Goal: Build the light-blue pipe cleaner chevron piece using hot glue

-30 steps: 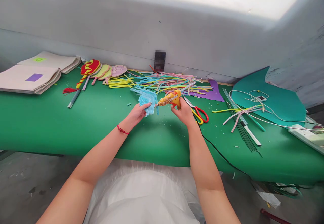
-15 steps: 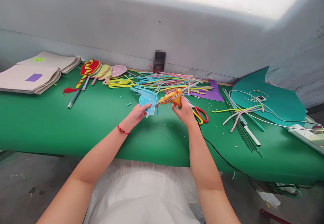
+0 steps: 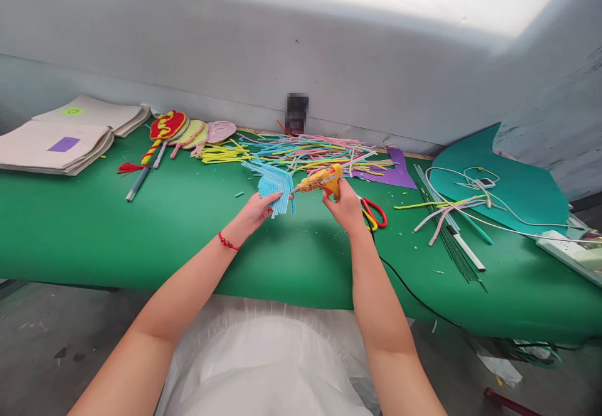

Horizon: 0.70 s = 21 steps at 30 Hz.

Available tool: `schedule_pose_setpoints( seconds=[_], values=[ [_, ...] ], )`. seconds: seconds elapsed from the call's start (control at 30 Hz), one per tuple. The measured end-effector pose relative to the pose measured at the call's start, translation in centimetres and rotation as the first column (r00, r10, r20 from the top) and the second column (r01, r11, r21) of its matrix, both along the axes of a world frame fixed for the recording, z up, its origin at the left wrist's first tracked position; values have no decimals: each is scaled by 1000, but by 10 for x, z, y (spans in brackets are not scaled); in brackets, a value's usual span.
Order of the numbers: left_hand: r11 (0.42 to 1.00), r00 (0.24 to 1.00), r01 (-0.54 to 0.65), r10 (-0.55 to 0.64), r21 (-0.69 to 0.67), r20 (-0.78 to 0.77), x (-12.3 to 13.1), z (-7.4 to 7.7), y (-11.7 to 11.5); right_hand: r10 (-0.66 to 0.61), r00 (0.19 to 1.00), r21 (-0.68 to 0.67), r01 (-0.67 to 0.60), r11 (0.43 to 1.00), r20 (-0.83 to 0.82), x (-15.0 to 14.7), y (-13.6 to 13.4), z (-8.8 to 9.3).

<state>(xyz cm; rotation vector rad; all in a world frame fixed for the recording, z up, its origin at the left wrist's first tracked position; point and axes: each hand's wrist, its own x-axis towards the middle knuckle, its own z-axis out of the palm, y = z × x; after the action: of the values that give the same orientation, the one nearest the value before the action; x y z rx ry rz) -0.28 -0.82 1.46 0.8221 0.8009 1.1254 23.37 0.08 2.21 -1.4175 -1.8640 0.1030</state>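
Observation:
Pinched in my left hand (image 3: 256,211) is a light-blue piece made of pipe-cleaner strips (image 3: 275,185) laid side by side at an angle, held above the green table. My right hand (image 3: 345,206) is wrapped round the handle of a yellow glue gun (image 3: 324,181). Its nozzle points left, at the right edge of the blue piece; whether they touch is too small to tell. Behind both lies a loose pile of coloured pipe cleaners (image 3: 310,149).
Red-and-yellow scissors (image 3: 375,213) lie right of my right hand. A black cord (image 3: 414,290) runs to the lower right. Left are fan shapes (image 3: 168,125) and paper stacks (image 3: 47,146); right, a teal sheet (image 3: 527,193), white cables and a power strip (image 3: 564,246) on the green table (image 3: 141,240).
My right hand and the glue gun have shifted slightly to the right. My left hand and the blue piece look unmoved.

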Motion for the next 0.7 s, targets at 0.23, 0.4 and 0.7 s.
schedule_pose_setpoints(
  seconds=[0.23,0.4,0.7],
  values=[
    [1000,1000,-7,7,-30,-7,2,3,-2,-12,999,30,10,1000,41,0,1,-1],
    [1000,1000,-12,12,-26,-8,2,2,-2,-35,998,77,30,997,54,0,2,-3],
    [1000,1000,-11,11,-10,-1,1,-2,0,-70,991,124,55,991,118,-1,3,-5]
  ],
)
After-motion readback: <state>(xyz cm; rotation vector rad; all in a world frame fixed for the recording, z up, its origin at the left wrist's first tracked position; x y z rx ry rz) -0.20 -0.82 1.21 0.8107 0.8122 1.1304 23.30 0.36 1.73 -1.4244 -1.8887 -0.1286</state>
